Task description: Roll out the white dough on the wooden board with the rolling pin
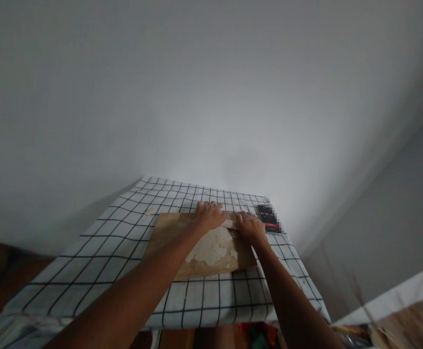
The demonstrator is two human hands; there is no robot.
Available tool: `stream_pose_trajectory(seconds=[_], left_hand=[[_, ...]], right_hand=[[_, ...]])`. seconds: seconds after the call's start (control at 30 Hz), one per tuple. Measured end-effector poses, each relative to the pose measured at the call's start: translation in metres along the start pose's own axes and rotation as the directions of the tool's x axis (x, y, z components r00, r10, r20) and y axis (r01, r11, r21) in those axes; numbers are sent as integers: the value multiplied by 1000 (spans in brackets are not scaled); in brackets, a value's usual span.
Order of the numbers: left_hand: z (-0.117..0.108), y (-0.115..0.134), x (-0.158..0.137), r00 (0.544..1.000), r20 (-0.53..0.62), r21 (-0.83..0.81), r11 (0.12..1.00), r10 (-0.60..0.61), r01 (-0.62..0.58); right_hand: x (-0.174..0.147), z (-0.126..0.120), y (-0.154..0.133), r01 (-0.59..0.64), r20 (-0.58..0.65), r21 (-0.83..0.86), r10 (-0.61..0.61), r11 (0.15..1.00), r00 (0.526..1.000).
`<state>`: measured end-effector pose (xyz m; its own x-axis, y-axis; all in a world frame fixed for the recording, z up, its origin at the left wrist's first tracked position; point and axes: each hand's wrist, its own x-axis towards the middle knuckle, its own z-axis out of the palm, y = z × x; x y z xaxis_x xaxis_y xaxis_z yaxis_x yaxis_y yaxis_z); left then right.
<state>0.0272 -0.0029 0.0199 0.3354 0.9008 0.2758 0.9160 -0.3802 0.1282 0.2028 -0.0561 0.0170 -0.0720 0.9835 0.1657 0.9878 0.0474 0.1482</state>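
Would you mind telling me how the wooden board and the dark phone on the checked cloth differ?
The wooden board is large and light brown; the phone is small, dark and has red on its screen. The board carries pale flattened dough with the left hand and right hand pressing over it; the phone lies untouched, apart by the cloth's far right edge. Both lie flat on the checked cloth.

left arm: bare, comes in from bottom left, stretched forward and slightly right, nearly straight.
left hand (pixel 209 215): palm down, fingers curled over, knuckles up, near the desk's far edge.
right arm: bare, enters from bottom right, angled forward and left, straight at the elbow.
right hand (pixel 250 226): palm down, fingers bent, just right of the left hand, narrow gap between them.
grip: cannot tell whether the fingers are clamped on anything.
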Motion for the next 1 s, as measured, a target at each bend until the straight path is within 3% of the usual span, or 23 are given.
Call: stream_pose_trajectory(seconds=[0.27,0.73,1.0], left_hand=[[11,4,-32,975,-206,22,997,80,-77],[16,4,-72,910,-398,-28,991,112,-134],[11,11,-94,945,-323,-44,997,52,-70]], right_hand=[[-24,4,-6,-3,-87,57,8,998,996],[-56,17,-14,19,-225,221,32,975,974],[-73,24,-17,58,-271,180,-7,982,963]])
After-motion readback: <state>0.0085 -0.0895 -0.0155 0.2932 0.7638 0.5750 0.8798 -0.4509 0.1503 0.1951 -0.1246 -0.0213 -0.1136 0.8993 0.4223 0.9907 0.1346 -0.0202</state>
